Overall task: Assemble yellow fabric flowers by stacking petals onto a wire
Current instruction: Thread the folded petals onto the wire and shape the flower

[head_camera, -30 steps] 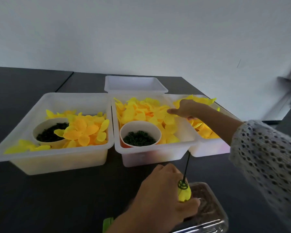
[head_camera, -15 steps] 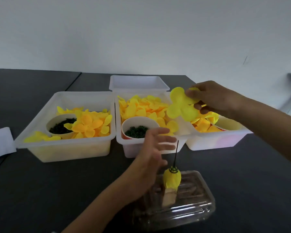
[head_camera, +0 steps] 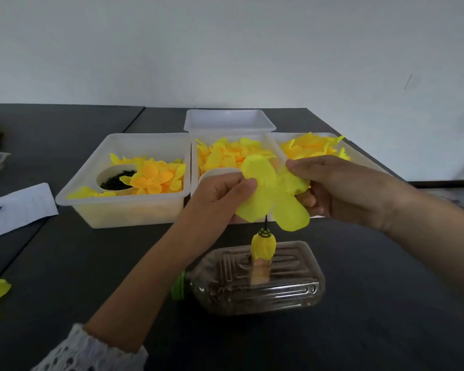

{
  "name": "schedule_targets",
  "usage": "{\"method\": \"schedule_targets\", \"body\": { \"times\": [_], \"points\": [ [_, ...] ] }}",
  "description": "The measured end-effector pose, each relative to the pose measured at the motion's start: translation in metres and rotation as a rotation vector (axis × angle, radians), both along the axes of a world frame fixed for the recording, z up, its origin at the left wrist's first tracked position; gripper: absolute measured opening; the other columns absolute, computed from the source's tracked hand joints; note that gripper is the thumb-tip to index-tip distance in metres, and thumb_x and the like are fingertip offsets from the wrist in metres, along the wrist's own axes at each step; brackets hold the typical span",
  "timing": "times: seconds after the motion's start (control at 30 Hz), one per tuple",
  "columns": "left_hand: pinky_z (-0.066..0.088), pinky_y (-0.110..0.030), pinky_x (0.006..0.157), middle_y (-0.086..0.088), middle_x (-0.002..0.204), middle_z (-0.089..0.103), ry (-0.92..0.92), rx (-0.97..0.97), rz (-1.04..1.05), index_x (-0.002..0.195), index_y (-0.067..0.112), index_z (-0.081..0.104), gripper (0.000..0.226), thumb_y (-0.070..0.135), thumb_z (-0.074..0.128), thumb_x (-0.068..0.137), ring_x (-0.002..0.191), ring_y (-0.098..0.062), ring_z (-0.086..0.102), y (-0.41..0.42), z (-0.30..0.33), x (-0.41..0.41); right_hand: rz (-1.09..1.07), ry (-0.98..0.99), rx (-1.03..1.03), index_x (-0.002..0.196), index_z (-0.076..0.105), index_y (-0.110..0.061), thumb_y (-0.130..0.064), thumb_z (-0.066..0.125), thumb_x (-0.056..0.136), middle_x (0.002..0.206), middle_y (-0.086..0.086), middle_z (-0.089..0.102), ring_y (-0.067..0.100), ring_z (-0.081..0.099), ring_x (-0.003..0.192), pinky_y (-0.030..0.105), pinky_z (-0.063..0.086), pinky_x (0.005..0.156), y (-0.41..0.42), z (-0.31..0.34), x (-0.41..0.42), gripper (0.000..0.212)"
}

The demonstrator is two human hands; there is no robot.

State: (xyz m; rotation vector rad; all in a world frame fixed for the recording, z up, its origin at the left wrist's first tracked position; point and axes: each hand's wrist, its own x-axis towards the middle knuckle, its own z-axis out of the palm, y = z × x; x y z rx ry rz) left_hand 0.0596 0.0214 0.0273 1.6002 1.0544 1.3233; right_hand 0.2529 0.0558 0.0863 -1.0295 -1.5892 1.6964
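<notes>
On your dark counter (head_camera: 65,263) stand four white tubs. The left tub (head_camera: 123,207) holds orange-yellow petals and a white cup (head_camera: 110,172) of dark bits. The middle tub (head_camera: 194,156) is heaped with petals and holds another cup, mostly hidden by your hands. The right tub (head_camera: 276,137) holds more petals; the tub behind (head_camera: 229,120) shows nothing inside. Nearer you, a clear bottle (head_camera: 263,285) lies on its side, a yellow bud (head_camera: 263,246) on a dark wire (head_camera: 266,223) standing up from it. Above the wire, your left hand (head_camera: 220,196) and right hand (head_camera: 343,188) each hold a pinching grip on a yellow petal piece (head_camera: 273,194).
</notes>
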Motion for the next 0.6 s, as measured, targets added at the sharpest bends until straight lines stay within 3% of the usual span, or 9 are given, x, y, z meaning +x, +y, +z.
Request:
{"method": "schedule_targets", "body": {
  "times": [0.1,0.2,0.23,0.3,0.4,0.47,0.6],
  "points": [
    [0.05,-0.011,0.063,-0.021,0.086,0.062,-0.022,-0.018,0.004,0.09,-0.013,0.063,0.037,0.019,0.047,0.1,0.07,-0.003,0.061,-0.006,-0.001,0.001,-0.011,0.016,-0.039,0.078,0.056,-0.01,-0.022,0.045,0.1,0.05,-0.003,0.047,0.007,0.036,0.042,0.017,0.035,0.039,0.003,-0.008,-0.001,0.027],
    [0.043,-0.012,0.053,0.01,0.063,0.062,0.048,-0.046,0.035,0.078,0.007,0.063,0.032,0.018,0.044,0.101,0.053,0.002,0.056,-0.008,-0.003,0.001,-0.016,0.007,-0.067,0.085,0.053,-0.01,-0.023,0.043,0.101,0.053,-0.004,0.045,0.007,0.032,0.042,0.016,0.027,0.038,0.007,-0.014,-0.001,0.023],
    [0.042,-0.013,0.052,0.012,0.061,0.062,0.065,-0.052,0.04,0.079,0.013,0.064,0.03,0.02,0.045,0.101,0.053,0.002,0.055,-0.009,-0.003,0.001,-0.022,0.005,-0.077,0.085,0.052,-0.01,-0.023,0.043,0.101,0.052,-0.004,0.044,0.006,0.031,0.042,0.016,0.025,0.038,0.008,-0.015,0.0,0.023],
    [0.042,-0.018,0.054,0.01,0.062,0.061,0.052,-0.064,0.051,0.08,0.014,0.065,0.029,0.024,0.045,0.099,0.053,-0.001,0.054,-0.009,-0.001,0.001,-0.032,0.02,-0.099,0.083,0.051,-0.01,-0.022,0.041,0.102,0.051,-0.004,0.043,0.006,0.03,0.041,0.016,0.024,0.038,0.011,-0.017,-0.001,0.025],
    [0.039,-0.033,0.061,-0.007,0.069,0.055,0.011,-0.055,0.077,0.086,-0.001,0.064,0.036,0.028,0.045,0.099,0.061,-0.017,0.049,-0.007,0.0,-0.001,-0.037,0.061,-0.107,0.081,0.05,-0.01,-0.02,0.041,0.103,0.052,-0.004,0.044,0.006,0.031,0.041,0.016,0.024,0.039,0.014,-0.015,-0.001,0.026],
    [0.037,-0.029,0.056,-0.008,0.066,0.05,0.009,-0.063,0.079,0.087,-0.004,0.062,0.038,0.028,0.045,0.1,0.058,-0.017,0.044,-0.006,-0.001,-0.001,-0.039,0.071,-0.101,0.078,0.051,-0.01,-0.019,0.041,0.103,0.053,-0.004,0.045,0.006,0.031,0.041,0.016,0.024,0.039,0.016,-0.014,-0.001,0.028],
    [0.026,-0.02,0.047,0.002,0.057,0.041,-0.008,-0.143,0.011,0.077,0.013,0.063,0.031,0.038,0.049,0.09,0.049,-0.007,0.032,-0.008,-0.004,-0.002,-0.027,0.034,-0.104,0.083,0.05,-0.009,-0.02,0.042,0.102,0.05,-0.004,0.044,0.006,0.031,0.041,0.016,0.025,0.039,0.017,-0.017,0.0,0.023]
  ]
}}
